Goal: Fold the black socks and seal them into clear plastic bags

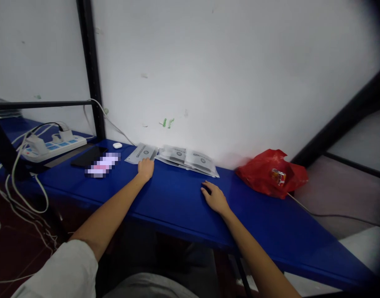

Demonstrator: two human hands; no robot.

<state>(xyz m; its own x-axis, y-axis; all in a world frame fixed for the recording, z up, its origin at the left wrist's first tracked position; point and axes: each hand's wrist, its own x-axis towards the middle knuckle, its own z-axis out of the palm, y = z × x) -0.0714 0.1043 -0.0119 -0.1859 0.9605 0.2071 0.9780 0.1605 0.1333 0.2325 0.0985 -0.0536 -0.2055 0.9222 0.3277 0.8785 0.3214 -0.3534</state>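
Observation:
My left hand reaches across the blue table and its curled fingers rest on the near edge of a grey plastic packet by the wall. Whether the fingers pinch the packet is hidden. A stack of similar grey packets lies just to the right of it against the wall. My right hand lies flat on the table in front of that stack, fingers stretched and holding nothing.
A red plastic bag sits at the right by the wall. At the left are a black phone, a white earbud case, a white power strip with cables, and a black shelf post.

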